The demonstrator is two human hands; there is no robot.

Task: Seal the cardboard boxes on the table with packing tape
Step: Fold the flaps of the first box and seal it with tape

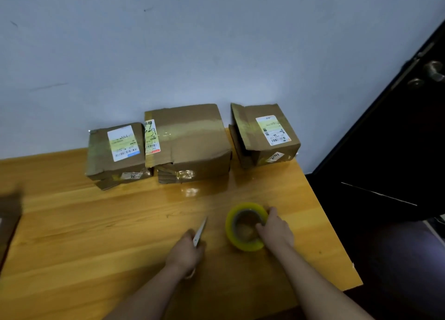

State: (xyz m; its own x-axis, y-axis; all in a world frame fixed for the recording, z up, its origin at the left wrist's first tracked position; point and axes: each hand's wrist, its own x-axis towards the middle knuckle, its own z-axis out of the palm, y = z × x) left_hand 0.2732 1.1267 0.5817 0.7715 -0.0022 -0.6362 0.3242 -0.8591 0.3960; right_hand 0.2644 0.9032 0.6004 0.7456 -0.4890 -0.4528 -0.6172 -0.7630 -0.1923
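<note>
Two hands: left (186,252) grips metal scissors (200,233), right (274,230) clasps round tape roll (245,225).

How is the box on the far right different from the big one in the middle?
The right box has a flap standing up at its left edge; the middle box lies closed flat. The right box is smaller. Its label sits on top, the middle box's at its left edge. Both are brown cardboard with old tape.

Brown object (8,225) at left edge, blurred and cut off.
</note>
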